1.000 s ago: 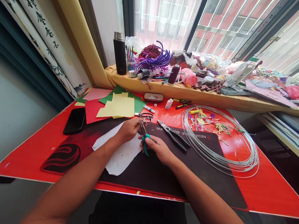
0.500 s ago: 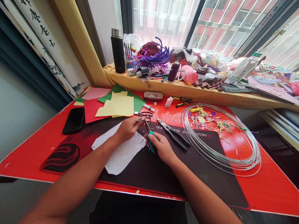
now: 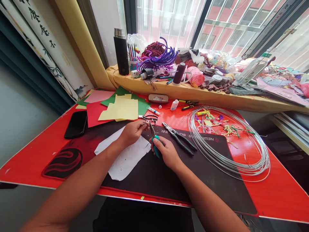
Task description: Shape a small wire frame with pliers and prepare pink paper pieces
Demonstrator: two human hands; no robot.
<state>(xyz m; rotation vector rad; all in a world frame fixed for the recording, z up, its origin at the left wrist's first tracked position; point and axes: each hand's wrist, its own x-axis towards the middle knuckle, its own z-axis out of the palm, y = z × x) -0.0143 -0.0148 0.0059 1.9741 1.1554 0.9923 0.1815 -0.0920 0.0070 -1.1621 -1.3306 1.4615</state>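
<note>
My right hand (image 3: 165, 150) is wrapped round needle-nose pliers with teal handles (image 3: 156, 146). Their jaws point up and to the left, meeting the fingertips of my left hand (image 3: 131, 132). That hand is pinched on something thin and small at the jaws, too small to make out. Below my left hand lies a cut white sheet of paper (image 3: 125, 162). Just beyond the jaws are scissors (image 3: 151, 119), partly hidden by my fingers. Larger pliers with dark handles (image 3: 180, 138) rest on the dark mat (image 3: 169, 183), right of my right hand.
A big coil of silvery wire (image 3: 264, 158) lies at the right, around scraps of coloured yarn (image 3: 227, 129). Coloured paper sheets (image 3: 120, 108) and a black phone (image 3: 75, 125) are at the left. Behind, a crowded sill holds a black flask (image 3: 121, 53) and yarn (image 3: 195, 76).
Hardly anything differs. Both hands and the needle-nose pliers stay in nearly the same place, with only a slight shift of the whole view.
</note>
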